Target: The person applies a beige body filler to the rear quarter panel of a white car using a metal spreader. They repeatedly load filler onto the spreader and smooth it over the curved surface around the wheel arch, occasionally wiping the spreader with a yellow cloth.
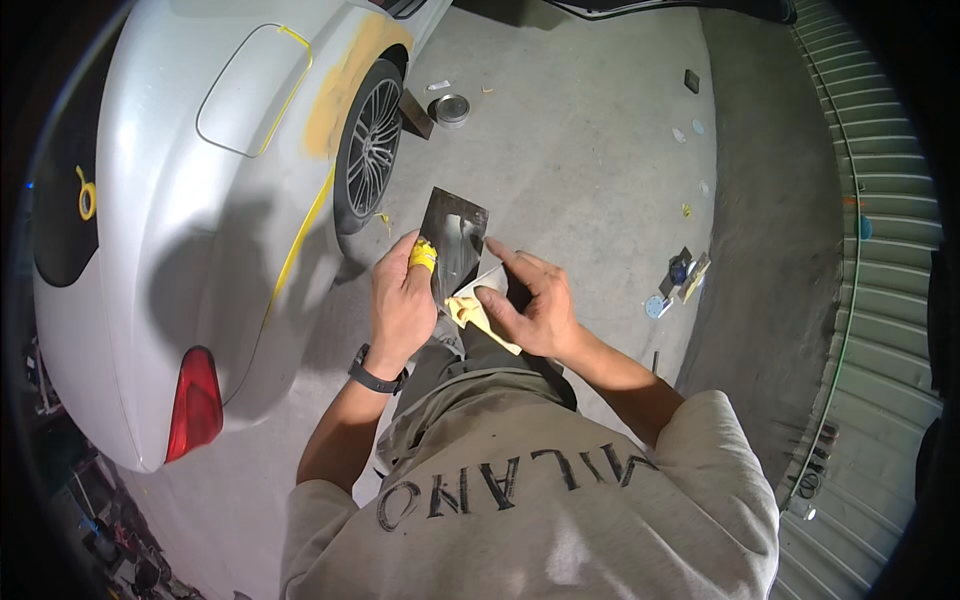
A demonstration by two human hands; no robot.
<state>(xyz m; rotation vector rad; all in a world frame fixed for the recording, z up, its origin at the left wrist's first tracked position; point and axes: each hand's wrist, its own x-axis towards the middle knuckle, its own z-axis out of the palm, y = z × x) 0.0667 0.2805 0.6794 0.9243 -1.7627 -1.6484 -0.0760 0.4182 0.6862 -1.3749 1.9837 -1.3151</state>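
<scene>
White car [150,270] on the left, dark plate [455,225] off to its right. Left hand [402,305] grips the plate's left edge, fingers mostly hidden. Right hand [545,305] is pinched narrow on a pale scraper [491,282], yellow putty [468,310] along its lower edge.

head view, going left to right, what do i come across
Roll of yellow tape → red tail light → left hand → dark flat plate → right hand → pale blue disc → ribbed wall.
</scene>
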